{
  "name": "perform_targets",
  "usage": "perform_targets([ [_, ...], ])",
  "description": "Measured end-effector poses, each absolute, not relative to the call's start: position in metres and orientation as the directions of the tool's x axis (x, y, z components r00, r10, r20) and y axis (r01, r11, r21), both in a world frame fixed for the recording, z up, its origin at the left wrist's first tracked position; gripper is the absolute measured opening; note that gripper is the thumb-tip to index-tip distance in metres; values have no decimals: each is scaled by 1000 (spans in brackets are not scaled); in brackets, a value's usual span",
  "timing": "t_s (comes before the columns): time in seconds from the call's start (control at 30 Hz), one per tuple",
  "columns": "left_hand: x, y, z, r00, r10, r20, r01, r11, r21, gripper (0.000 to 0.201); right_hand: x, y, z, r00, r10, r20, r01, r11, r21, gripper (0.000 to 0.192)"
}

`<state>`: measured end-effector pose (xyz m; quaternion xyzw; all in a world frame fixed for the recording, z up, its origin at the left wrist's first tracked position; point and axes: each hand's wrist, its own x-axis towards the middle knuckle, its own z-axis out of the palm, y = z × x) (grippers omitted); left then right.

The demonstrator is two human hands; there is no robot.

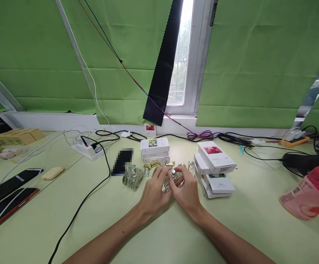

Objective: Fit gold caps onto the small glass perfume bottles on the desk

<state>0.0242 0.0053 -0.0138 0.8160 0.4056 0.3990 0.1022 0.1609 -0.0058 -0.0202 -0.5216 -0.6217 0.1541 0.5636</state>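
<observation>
My left hand and my right hand meet at the middle of the table. Between their fingertips is a small glass bottle with a silvery top; both hands are closed around it, and the fingers hide most of its body. Several gold caps lie just beyond the left hand. Another small clear bottle stands by the right fingers. To the left sits a bundle in clear crinkled plastic. Some small shiny items behind the fingers are partly covered.
White boxes are stacked behind my hands and at the right. A black cable crosses the table from a power strip. Phones lie left; a pink-red canister is at far right.
</observation>
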Motion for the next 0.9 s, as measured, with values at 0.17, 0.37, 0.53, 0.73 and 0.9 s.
perform_targets([
  [0.17,24,2,-10,387,707,592,545,-693,472,59,162,-5,-20,172,832,528,483,396,-781,17],
  [0.37,23,-6,-6,415,557,719,441,-814,377,57,163,-4,-23,168,824,541,492,406,-770,19],
  [0.53,21,1,-5,254,520,816,496,-794,352,34,163,-4,-24,142,805,576,511,439,-739,21],
  [0.73,14,18,-2,99,674,732,707,-566,424,27,163,-4,-24,138,800,584,511,448,-734,24],
  [0.9,7,26,-6,134,772,622,792,-460,401,49,165,-2,-27,129,809,573,526,434,-732,26],
])
